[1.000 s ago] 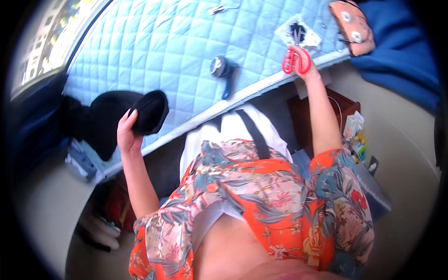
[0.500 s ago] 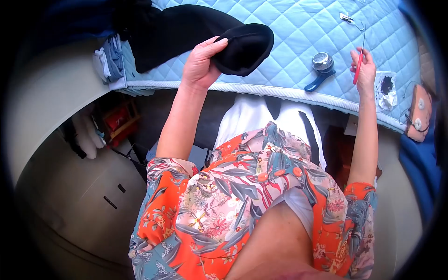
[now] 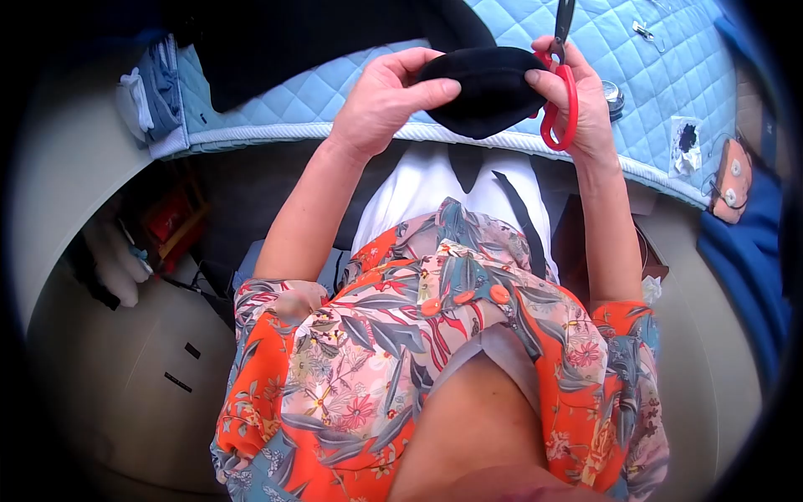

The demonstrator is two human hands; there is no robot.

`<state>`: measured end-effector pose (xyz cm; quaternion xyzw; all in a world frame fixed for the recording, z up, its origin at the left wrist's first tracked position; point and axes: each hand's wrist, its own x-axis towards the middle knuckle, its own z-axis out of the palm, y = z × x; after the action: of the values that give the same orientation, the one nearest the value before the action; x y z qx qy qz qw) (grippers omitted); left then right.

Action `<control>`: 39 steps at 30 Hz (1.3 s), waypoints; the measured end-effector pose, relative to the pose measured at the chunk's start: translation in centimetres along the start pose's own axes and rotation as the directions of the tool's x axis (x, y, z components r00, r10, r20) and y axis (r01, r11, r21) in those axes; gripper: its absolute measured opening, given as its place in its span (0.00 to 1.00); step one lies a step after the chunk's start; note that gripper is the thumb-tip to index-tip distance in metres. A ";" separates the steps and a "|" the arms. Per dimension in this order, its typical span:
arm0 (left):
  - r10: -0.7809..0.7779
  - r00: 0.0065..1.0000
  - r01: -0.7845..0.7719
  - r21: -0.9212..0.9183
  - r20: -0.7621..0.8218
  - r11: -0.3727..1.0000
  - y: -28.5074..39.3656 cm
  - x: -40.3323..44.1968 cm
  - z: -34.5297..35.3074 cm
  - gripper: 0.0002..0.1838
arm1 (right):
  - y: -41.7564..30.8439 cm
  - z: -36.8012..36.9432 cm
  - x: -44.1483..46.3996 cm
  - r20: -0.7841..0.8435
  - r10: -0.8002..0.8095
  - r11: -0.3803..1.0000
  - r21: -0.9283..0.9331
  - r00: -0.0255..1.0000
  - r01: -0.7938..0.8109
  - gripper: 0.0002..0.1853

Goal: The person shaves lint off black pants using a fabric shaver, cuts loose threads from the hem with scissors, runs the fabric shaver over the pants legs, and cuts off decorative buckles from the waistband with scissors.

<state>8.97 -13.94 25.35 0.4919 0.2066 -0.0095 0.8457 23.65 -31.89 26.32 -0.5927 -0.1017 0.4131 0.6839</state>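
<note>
The open tubular end of a black garment, perhaps a trouser leg, is stretched between my two hands above the bed edge. My left hand pinches its left side, thumb on the near face. On the other side, my right hand grips its right edge between thumb and fingers. Scissors with red handles are also in my right hand, their dark blades pointing up and away from the cloth. The rest of the black garment spreads over the bed to the upper left.
A light-blue quilted cover lies under the work. Folded cloths sit at the left. A round container is partly hidden behind my right hand. Farther right are white paper with dark scraps, a metal clip and a pinkish block.
My right hand has come left with the scissors from the bed's right side and taken hold of the black garment's edge. My left hand has shifted its grip along the opening.
</note>
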 end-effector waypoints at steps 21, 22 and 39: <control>-0.147 0.983 0.177 -0.744 0.107 0.644 -3.8 0.2 5.4 0.18 | 3.1 -4.3 -2.6 0.167 0.143 0.623 0.750 0.975 -0.220 0.15; -0.123 0.983 0.184 -0.738 0.136 0.649 -4.1 0.1 5.0 0.18 | 3.2 -4.1 -2.6 0.158 0.155 0.619 0.754 0.975 -0.220 0.15; 0.034 0.981 0.154 -0.876 0.190 0.457 -2.5 0.1 2.2 0.18 | 3.4 0.8 -5.6 -0.064 0.169 0.922 0.364 0.984 -0.135 0.18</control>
<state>9.25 -17.08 24.16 -0.0302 0.1214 0.0250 0.9918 18.07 -35.33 25.51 -0.4831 0.0539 0.4480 0.7503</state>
